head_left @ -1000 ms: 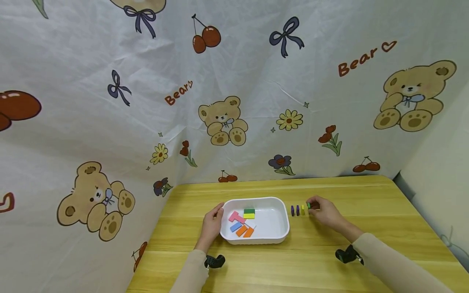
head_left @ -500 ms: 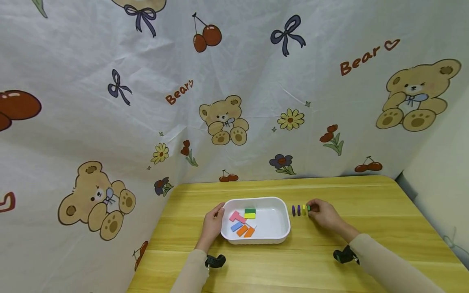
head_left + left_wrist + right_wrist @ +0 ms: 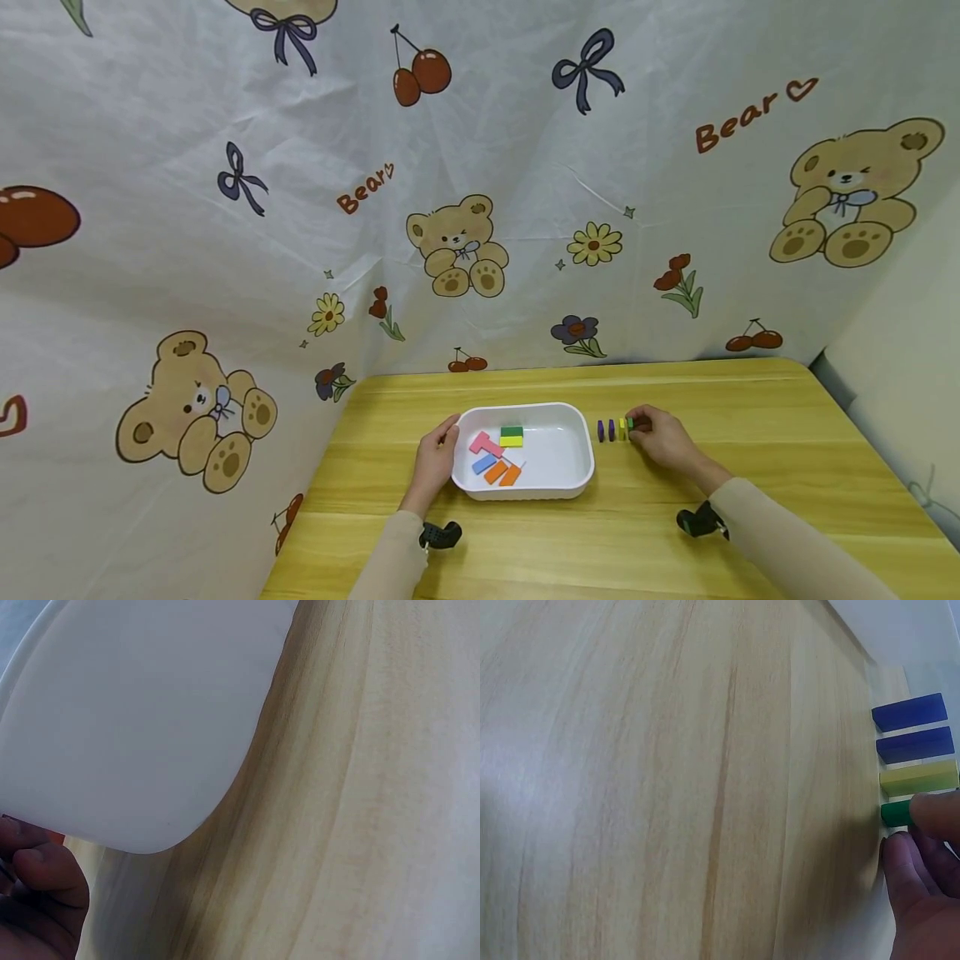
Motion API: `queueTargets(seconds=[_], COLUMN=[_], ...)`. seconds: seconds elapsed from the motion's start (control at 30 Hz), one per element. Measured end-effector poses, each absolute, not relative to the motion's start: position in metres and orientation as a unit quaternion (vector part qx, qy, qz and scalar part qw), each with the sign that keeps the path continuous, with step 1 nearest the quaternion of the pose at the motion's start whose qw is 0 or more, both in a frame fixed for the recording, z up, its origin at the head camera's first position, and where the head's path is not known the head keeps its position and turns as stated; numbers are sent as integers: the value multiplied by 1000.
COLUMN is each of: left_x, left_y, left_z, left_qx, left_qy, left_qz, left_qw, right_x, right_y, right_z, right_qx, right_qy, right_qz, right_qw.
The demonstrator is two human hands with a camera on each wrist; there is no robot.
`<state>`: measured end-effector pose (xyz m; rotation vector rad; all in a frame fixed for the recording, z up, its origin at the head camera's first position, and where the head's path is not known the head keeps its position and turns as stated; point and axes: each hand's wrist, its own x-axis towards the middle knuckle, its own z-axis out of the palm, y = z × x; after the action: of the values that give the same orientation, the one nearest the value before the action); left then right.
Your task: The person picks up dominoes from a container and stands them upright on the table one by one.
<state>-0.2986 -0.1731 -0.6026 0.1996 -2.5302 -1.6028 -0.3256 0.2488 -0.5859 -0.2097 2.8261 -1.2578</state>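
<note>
My right hand [image 3: 666,440] pinches a small green block [image 3: 896,814] between thumb and fingers, and part of the block is hidden behind them. Just to its left in the head view, a yellow block [image 3: 919,778] and two purple blocks [image 3: 915,745] stand on edge in a row, with narrow gaps between them. My left hand [image 3: 433,464] grips the left end of a white tray [image 3: 525,494], thumb at the rim. Seen from the left wrist, curled fingers [image 3: 49,870] sit against the tray's corner.
Inside the tray, toward its left half, lie a green block [image 3: 512,432], a yellow block [image 3: 512,442], pink pieces [image 3: 486,444], a blue block [image 3: 483,464] and two orange blocks [image 3: 496,472]. A wooden table [image 3: 570,550] meets a bear-print cloth [image 3: 525,325] at the back.
My right hand has shifted slightly left, bringing the green block down and closer to the yellow one in the row. The left hand and tray stay put.
</note>
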Motion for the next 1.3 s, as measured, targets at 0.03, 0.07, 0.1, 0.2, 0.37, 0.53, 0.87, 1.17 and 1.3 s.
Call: queueTargets(seconds=[0.03, 0.07, 0.1, 0.2, 0.37, 0.53, 0.87, 1.17, 1.3], left_x=[-299, -298, -298, -298, -298, -297, -296, -295, -296], left_y=[-173, -173, -173, -172, -173, -173, -172, -172, -172], left_z=[-602, -602, -602, -601, -601, -602, -600, -599, -600], left_qx=[66, 67, 67, 67, 60, 60, 62, 63, 61], left_qy=[-841, -841, -841, -841, -841, -841, -838, -839, -839], left_qz=[-533, -532, -532, -532, -533, -533, -538, -535, -536], left_qw=[69, 69, 69, 69, 76, 74, 73, 73, 75], right_x=[-325, -325, -325, -324, -324, -322, -318, -314, -312], right_y=[249, 249, 249, 250, 250, 250, 253, 255, 254], right_z=[-586, -586, -586, -587, -586, -586, -577, -568, -565], right_qx=[-67, -68, -69, -69, -70, -72, -65, -48, -50], right_qy=[911, 911, 912, 912, 911, 909, 910, 906, 901], right_qz=[-405, -405, -405, -403, -406, -410, -408, -420, -430], right_qw=[21, 20, 21, 22, 29, 32, 25, 20, 10])
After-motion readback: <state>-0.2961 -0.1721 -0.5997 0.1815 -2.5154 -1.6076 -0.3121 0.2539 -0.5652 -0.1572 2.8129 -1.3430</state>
